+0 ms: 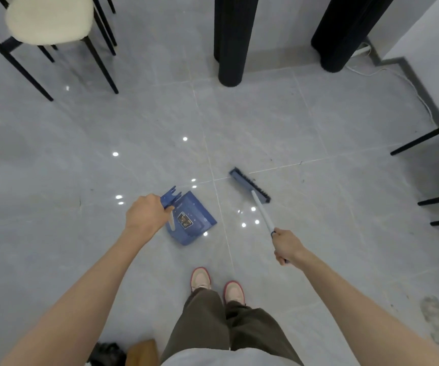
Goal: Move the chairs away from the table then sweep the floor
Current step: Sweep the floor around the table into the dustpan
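My left hand [145,216] grips the handle end of a blue dustpan [190,220], which hangs just over the grey tiled floor [279,122] in front of my feet. My right hand [287,247] is closed on the pale handle of a blue broom [250,184]; its bristle head rests on the floor to the right of the dustpan. A chair with a cream seat and thin black legs [49,19] stands at the top left. Black legs of other chairs [429,137] reach in from the right edge.
Two thick black ribbed table legs [232,40] [345,33] stand at the top. A white cable [411,88] runs along the right wall. Small dark debris specks lie near the broom. A dark object and a brown one [126,352] sit at the bottom edge.
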The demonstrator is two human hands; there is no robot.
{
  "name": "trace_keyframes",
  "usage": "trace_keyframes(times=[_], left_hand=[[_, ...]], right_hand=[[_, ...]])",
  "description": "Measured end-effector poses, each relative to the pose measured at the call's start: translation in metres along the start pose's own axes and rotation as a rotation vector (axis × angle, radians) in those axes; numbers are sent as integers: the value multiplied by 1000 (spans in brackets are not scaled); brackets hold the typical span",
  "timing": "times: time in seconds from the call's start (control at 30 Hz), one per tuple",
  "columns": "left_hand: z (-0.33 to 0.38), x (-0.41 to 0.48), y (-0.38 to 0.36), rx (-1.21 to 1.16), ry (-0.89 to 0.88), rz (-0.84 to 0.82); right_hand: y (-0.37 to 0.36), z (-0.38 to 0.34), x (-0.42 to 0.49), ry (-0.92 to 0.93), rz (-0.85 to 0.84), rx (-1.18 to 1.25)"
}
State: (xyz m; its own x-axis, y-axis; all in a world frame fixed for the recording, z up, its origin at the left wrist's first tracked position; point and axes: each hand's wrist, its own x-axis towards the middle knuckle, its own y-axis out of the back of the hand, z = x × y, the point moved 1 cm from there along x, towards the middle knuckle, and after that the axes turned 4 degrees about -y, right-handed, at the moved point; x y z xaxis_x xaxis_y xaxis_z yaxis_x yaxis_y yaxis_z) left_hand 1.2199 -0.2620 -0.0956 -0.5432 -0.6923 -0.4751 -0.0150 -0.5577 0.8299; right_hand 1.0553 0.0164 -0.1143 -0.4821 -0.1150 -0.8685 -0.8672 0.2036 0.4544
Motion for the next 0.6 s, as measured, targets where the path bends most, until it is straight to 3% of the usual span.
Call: trace_keyframes(times=[0.13, 0.33, 0.6], left_hand=[[0, -8, -9, -71, 78, 24], [11, -21, -19, -69, 122, 39], [4, -53, -29, -107, 130, 93]], right_hand=[[-24, 20, -14, -14, -83, 7], [27, 32, -29, -137, -293, 327], [52, 39, -48, 167, -187, 177]])
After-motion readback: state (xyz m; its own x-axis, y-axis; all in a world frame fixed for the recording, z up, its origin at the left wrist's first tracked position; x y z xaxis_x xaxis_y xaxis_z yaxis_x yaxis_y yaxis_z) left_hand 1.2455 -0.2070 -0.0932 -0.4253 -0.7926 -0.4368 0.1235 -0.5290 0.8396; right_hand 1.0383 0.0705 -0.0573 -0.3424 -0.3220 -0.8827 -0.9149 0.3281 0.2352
